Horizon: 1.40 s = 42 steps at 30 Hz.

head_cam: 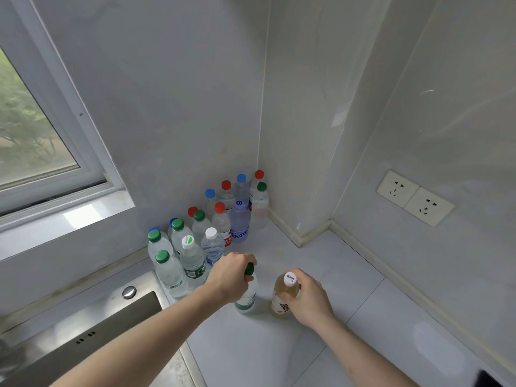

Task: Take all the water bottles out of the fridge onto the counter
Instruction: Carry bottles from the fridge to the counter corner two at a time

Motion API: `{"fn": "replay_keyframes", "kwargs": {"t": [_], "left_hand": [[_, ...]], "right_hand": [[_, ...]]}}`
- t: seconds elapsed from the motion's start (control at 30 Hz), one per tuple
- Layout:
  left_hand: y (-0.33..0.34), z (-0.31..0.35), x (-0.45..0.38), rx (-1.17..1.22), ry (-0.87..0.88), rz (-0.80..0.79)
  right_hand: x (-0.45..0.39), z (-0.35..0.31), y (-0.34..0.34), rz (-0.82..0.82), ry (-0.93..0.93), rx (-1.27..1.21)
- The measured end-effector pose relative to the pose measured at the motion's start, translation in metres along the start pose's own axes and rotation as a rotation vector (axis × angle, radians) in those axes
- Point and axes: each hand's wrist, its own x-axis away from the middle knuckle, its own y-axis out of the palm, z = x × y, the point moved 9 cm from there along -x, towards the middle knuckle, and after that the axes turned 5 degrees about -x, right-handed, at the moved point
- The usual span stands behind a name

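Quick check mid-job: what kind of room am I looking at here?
Most likely a home kitchen. A steel sink is set into a pale counter, wall sockets sit above it, and a window is on the left. Water bottles crowd the corner.

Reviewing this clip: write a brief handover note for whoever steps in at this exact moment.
Left hand grips a green-capped water bottle near its neck; it stands on the counter.
Right hand holds a white-capped bottle of amber drink, also upright on the counter.
Done: a cluster of bottles stands in the corner by the sink.
Left: let go of both. The fridge is out of view, so check it for more.
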Motion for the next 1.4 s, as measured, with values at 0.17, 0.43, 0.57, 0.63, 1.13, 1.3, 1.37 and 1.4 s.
{"fn": "replay_keyframes", "kwargs": {"t": [0.17,0.43,0.57,0.63,1.13,1.3,1.37,1.4], "left_hand": [[-0.018,-0.004,-0.025,-0.116,-0.003,-0.006],[-0.045,-0.005,-0.067,-0.252,-0.009,0.025],[-0.049,-0.015,-0.080,-0.326,-0.044,0.010],[-0.048,-0.023,-0.085,-0.344,-0.077,-0.001],[-0.050,-0.045,-0.099,-0.342,-0.182,0.009],[-0.050,-0.049,-0.104,-0.348,-0.166,-0.007],[-0.051,-0.048,-0.105,-0.357,-0.139,-0.019],[-0.051,-0.047,-0.105,-0.360,-0.127,-0.022]], "right_hand": [[-0.006,-0.005,-0.003,-0.010,0.022,0.038],[-0.002,-0.006,-0.002,-0.002,0.025,0.032],[-0.002,-0.003,-0.001,-0.009,0.036,0.024],[-0.003,-0.002,0.000,-0.011,0.036,0.026],[-0.006,-0.006,0.004,0.028,0.027,-0.039],[-0.014,-0.003,0.002,0.041,0.042,-0.053],[-0.020,-0.007,0.000,0.045,0.043,-0.062],[-0.024,-0.011,0.000,0.039,0.038,-0.062]]}}
